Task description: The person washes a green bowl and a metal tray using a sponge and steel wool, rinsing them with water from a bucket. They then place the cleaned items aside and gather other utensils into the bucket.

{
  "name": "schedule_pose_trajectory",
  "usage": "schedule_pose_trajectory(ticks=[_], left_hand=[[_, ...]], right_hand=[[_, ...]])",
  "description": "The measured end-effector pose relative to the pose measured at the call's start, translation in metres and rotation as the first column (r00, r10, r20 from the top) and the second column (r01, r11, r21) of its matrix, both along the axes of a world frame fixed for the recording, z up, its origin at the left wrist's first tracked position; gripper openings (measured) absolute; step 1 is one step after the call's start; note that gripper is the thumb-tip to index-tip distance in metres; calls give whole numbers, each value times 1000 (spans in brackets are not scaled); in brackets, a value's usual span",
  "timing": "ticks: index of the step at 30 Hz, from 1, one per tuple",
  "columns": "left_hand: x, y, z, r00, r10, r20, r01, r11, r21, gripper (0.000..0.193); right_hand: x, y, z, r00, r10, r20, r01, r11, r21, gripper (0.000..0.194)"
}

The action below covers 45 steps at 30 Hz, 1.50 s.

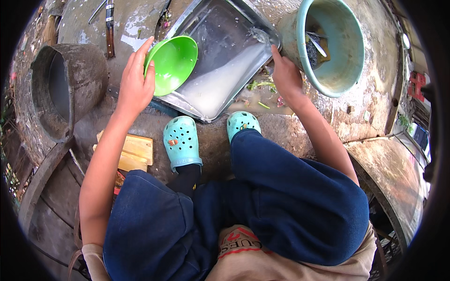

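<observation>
My left hand grips the rim of a bright green plastic bowl, which is tilted on its side over the near left edge of a metal tray. The rectangular metal tray lies at an angle before my feet, with cloudy whitish liquid along its near right part. At the tray's right edge, my right hand has its fingers on the rim; the thumb side is partly hidden. Right beside that hand, a pale teal plastic bucket leans towards me, with a spoon-like metal utensil and dark scourer-like material inside.
A dirty, worn bucket with grey liquid tilts at the left. A wooden-handled knife or tool lies behind it. Wooden blocks sit left of my teal clogs. Plant scraps lie on the wet concrete right of the tray.
</observation>
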<state>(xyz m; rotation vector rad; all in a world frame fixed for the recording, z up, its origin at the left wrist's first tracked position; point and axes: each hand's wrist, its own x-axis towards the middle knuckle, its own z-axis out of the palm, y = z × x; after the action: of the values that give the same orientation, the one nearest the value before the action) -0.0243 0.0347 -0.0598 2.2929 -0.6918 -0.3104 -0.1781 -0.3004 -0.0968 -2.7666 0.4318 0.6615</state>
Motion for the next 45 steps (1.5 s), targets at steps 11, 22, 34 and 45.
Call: schedule_pose_trajectory(ticks=[11,22,34,45], left_hand=[[-4,9,1,999,25,-27,-24,999,38,48],[-4,14,1,1000,26,1,-26,999,32,49],[6,18,4,998,61,31,-60,998,-31,44],[3,18,3,998,57,-13,-57,998,-5,44]], right_hand=[[7,60,19,848,501,-171,-491,866,101,44],[5,98,9,804,538,-255,-432,821,372,36],[28,99,16,784,617,-70,-601,782,165,23],[-7,95,40,724,690,-27,-668,710,222,39]])
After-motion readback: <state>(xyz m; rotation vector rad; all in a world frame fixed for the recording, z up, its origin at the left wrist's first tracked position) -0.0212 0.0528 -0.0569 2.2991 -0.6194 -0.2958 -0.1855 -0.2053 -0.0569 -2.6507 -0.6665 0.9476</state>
